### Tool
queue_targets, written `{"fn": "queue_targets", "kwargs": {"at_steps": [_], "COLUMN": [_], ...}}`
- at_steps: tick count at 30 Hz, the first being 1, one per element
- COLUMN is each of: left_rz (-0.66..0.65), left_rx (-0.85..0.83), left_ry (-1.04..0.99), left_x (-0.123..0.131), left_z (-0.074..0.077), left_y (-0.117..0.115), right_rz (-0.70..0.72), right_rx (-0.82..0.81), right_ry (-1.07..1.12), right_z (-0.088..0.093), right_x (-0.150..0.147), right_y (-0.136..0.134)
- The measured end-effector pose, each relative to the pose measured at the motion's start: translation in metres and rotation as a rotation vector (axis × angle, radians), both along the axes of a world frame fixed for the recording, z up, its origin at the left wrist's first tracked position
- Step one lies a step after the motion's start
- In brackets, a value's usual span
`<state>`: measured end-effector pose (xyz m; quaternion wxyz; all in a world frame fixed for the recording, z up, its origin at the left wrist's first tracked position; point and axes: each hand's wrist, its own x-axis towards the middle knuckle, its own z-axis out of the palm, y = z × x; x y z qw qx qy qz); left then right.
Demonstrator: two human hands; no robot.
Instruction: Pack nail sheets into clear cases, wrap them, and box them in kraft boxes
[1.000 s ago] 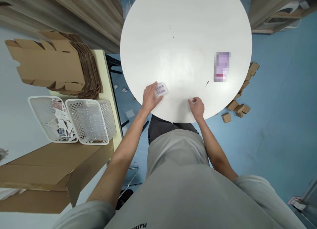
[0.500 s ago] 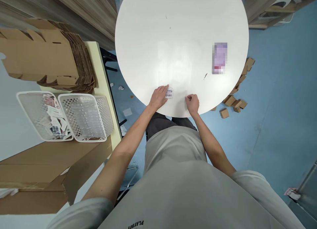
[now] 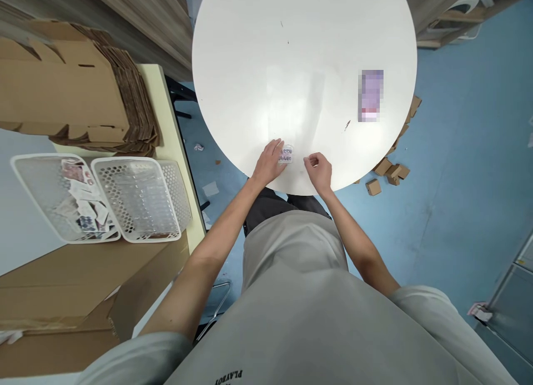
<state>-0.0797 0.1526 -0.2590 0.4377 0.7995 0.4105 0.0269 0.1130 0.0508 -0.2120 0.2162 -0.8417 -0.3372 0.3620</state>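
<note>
Holding a small clear case on the tabletop near its edge, the left hand grips one side; the right hand curls nearby, whether grasping anything I cannot tell.

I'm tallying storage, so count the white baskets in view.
2: the left basket, at far left, holding papers; the right basket, directly beside it, holding clear plastic pieces.

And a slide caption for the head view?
Left hand holding a clear case at a round table, right hand nearby.
</note>
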Motion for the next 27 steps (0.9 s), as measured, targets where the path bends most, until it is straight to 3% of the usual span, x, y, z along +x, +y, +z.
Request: {"fn": "queue_targets", "kwargs": {"at_steps": [3,6,12,16,22,27], "left_rz": [0.240,0.461,0.739,0.808,0.815,0.816], "left_rx": [-0.095,-0.259,-0.442,-0.424,-0.355,-0.315], "left_ry": [0.006,-0.033,-0.112,-0.060,-0.001,0.024], "left_x": [-0.006,-0.009,-0.006,-0.004,-0.003,0.000], "left_z": [0.012,0.015,-0.004,-0.016,-0.023,-0.021], "left_y": [-0.008,-0.015,-0.021,-0.019,-0.016,-0.018], "right_rz": [0.107,0.207,0.353,0.383,0.095,0.009], "right_rx": [0.031,0.018,-0.012,0.026,-0.034,-0.086], "right_ry": [0.013,0.031,0.080,0.164,0.040,0.115], "right_z": [0.004,-0.004,-0.029,-0.036,-0.042,-0.057], "right_x": [-0.025,-0.049,-0.072,-0.057,-0.022,-0.029], "right_y": [0.015,0.029,0.040,0.029,0.012,0.023]}}
